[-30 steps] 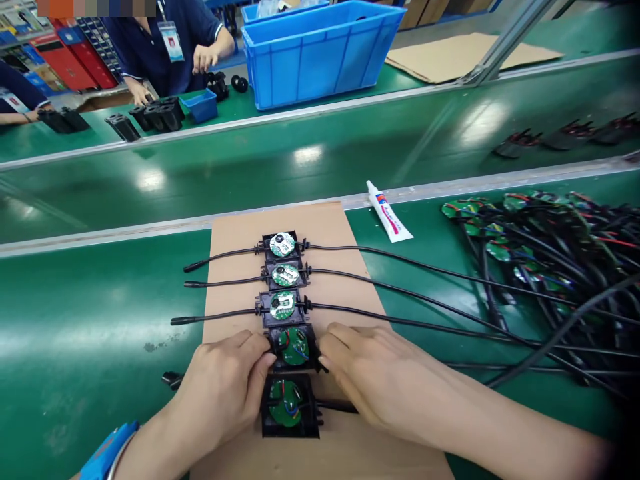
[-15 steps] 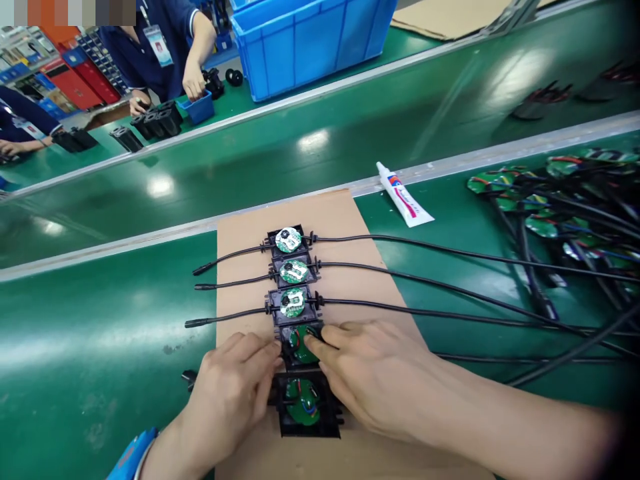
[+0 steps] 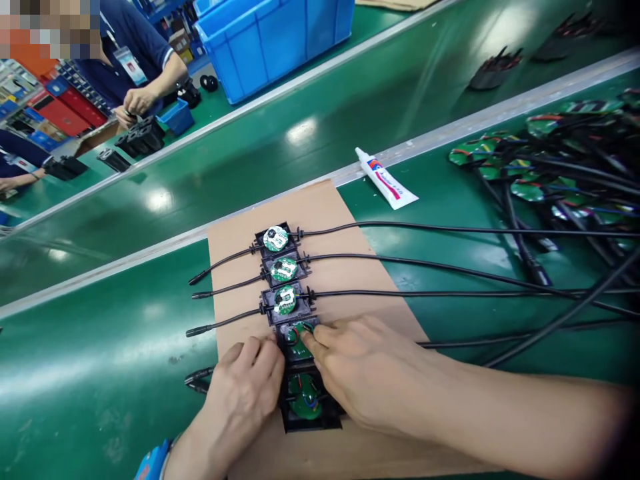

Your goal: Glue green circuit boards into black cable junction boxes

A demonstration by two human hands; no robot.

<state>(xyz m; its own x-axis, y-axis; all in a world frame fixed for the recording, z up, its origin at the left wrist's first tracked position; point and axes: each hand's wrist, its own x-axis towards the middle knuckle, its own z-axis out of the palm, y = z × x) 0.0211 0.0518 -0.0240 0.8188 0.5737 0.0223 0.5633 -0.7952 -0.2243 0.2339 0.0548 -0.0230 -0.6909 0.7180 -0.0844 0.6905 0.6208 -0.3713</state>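
A row of black plastic housings (image 3: pixel 289 431) holds round green circuit boards with black cables running out both sides. The upper three boards (image 3: pixel 284 269) show white patches. At the fourth housing, the circuit board (image 3: pixel 299 339) shows green with a red wire; the fingertips of my right hand (image 3: pixel 357 363) press on its right edge. My left hand (image 3: pixel 250 377) is closed at that housing's left side; what its fingertips pinch is hidden. Cable ends (image 3: pixel 199 380) stick out beyond this hand. Nearest me lies another circuit board (image 3: pixel 305 397), with red and blue wires, in its housing.
Cardboard (image 3: pixel 320 203) lies under the housings on the green bench. A white tube (image 3: pixel 386 179) rests behind it. To the right is a heap of wired boards (image 3: pixel 527 190). Across the green channel, a co-worker's hands (image 3: pixel 135 107) are near a small blue bin (image 3: pixel 176 119) and a large blue crate (image 3: pixel 280 50).
The camera view has shifted and tilted slightly. My left hand has closed in at the fourth housing's left side, while my right fingers stay on its board. The co-worker's hands have come together.
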